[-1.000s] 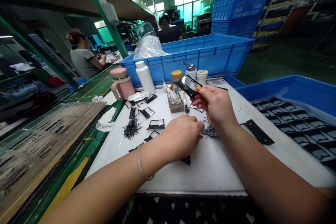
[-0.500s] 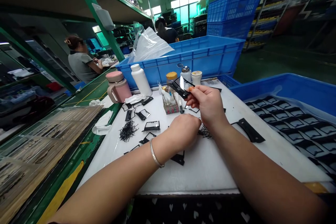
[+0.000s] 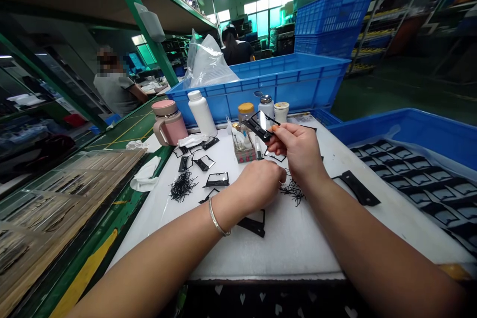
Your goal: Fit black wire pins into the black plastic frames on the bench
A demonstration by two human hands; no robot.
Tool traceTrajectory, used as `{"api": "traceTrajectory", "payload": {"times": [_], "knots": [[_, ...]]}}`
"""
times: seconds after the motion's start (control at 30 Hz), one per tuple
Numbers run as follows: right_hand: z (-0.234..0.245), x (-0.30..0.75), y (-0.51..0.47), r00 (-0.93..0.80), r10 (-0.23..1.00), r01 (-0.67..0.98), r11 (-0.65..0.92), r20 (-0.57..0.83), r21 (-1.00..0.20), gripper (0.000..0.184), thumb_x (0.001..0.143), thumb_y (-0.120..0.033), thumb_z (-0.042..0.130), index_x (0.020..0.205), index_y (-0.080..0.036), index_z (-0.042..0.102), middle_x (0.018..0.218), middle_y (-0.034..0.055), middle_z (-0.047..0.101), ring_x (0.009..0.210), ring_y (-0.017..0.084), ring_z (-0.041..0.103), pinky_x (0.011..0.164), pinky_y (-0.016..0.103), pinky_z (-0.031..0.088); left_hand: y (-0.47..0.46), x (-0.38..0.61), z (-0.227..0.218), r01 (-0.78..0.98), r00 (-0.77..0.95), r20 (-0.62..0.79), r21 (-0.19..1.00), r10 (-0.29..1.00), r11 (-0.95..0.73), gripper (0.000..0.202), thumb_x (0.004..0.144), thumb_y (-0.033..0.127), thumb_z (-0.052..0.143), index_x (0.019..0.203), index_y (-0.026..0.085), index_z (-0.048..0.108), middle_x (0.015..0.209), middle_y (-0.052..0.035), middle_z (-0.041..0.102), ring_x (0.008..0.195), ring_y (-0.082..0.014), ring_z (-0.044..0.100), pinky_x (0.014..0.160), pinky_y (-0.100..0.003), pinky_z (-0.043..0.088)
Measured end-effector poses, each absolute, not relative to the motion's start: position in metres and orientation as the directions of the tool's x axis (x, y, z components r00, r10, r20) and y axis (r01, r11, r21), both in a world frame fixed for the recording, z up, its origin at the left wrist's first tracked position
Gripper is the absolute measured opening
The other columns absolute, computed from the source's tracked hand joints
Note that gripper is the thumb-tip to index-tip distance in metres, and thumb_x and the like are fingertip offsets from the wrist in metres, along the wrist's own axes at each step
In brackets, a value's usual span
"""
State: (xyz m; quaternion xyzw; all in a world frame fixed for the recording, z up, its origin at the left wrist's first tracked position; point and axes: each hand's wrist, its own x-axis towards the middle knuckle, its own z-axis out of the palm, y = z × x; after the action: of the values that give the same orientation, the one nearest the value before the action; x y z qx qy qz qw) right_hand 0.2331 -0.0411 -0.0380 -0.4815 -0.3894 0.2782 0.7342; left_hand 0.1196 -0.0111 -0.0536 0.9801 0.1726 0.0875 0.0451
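My right hand [image 3: 302,151] pinches a black plastic frame [image 3: 261,126] with a clear window by its edge, raised over the white work surface [image 3: 290,253]. My left hand [image 3: 261,184], with a bangle on the wrist, is closed beside it, its fingertips turned away at a pile of thin black strips [image 3: 293,191]; what they hold, if anything, is hidden. Another heap of black strips [image 3: 182,186] lies at the left. Several similar frames are scattered about, among them one frame [image 3: 217,180] left of my left hand and one frame [image 3: 255,223] partly under my left forearm.
A pink mug [image 3: 169,121], white bottle [image 3: 201,112], small box of tools [image 3: 244,151] and pump bottle [image 3: 266,105] stand at the back. Behind is a blue crate [image 3: 305,77]. At right, another blue crate [image 3: 428,126] holds rows of frames. Two people sit farther off.
My left hand stays by the strip pile, shifting only slightly, and more of the pile shows. My right hand keeps its hold on the frame. The person at left has turned away.
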Motion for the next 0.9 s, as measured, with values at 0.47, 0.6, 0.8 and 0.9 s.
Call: {"api": "traceTrajectory", "payload": {"times": [0.47, 0.6, 0.8, 0.9], "knots": [[-0.033, 0.227, -0.047, 0.468, 0.834, 0.004, 0.330, 0.293, -0.944, 0.027, 0.082, -0.029, 0.063, 0.060, -0.014, 0.059, 0.055, 0.0013, 0.061, 0.047, 0.008, 0.053, 0.044, 0.018, 0.037, -0.008, 0.072, -0.014, 0.231, 0.862, 0.344, 0.390, 0.373, -0.892, 0.019, 0.087, 0.004, 0.056, 0.087, 0.019, 0.067, 0.087, 0.0018, 0.064, 0.080, -0.0103, 0.060, 0.072, -0.020, 0.045], [-0.036, 0.218, -0.047, 0.335, 0.913, 0.047, 0.231, 0.233, -0.972, 0.028, 0.085, -0.035, 0.062, 0.067, -0.014, 0.064, 0.060, 0.0048, 0.067, 0.050, 0.010, 0.054, 0.047, 0.021, 0.040, -0.007, 0.039, 0.008, 0.228, 0.749, 0.425, 0.555, 0.508, -0.800, 0.018, 0.093, 0.008, 0.049, 0.094, 0.020, 0.063, 0.084, 0.0033, 0.065, 0.071, -0.0070, 0.058, 0.064, -0.016, 0.045], [-0.044, 0.205, -0.047, 0.167, 0.975, 0.110, 0.131, 0.148, -0.985, 0.029, 0.087, -0.043, 0.061, 0.079, -0.015, 0.066, 0.069, 0.0054, 0.068, 0.064, 0.015, 0.062, 0.052, 0.022, 0.048, 0.009, 0.009, 0.003, 0.192, 0.605, 0.432, 0.735, 0.668, -0.650, 0.021, 0.092, 0.012, 0.051, 0.105, 0.020, 0.066, 0.083, -0.0006, 0.067, 0.062, -0.0081, 0.057, 0.052, -0.015, 0.048], [-0.048, 0.202, -0.046, 0.125, 0.984, 0.085, 0.119, 0.129, -0.989, 0.030, 0.087, -0.044, 0.061, 0.082, -0.015, 0.066, 0.068, 0.0037, 0.066, 0.063, 0.014, 0.061, 0.053, 0.022, 0.050, 0.015, 0.004, -0.007, 0.106, 0.553, 0.385, 0.847, 0.739, -0.520, 0.019, 0.089, 0.013, 0.056, 0.105, 0.016, 0.066, 0.086, -0.0041, 0.069, 0.070, -0.0118, 0.063, 0.058, -0.017, 0.054]]}}
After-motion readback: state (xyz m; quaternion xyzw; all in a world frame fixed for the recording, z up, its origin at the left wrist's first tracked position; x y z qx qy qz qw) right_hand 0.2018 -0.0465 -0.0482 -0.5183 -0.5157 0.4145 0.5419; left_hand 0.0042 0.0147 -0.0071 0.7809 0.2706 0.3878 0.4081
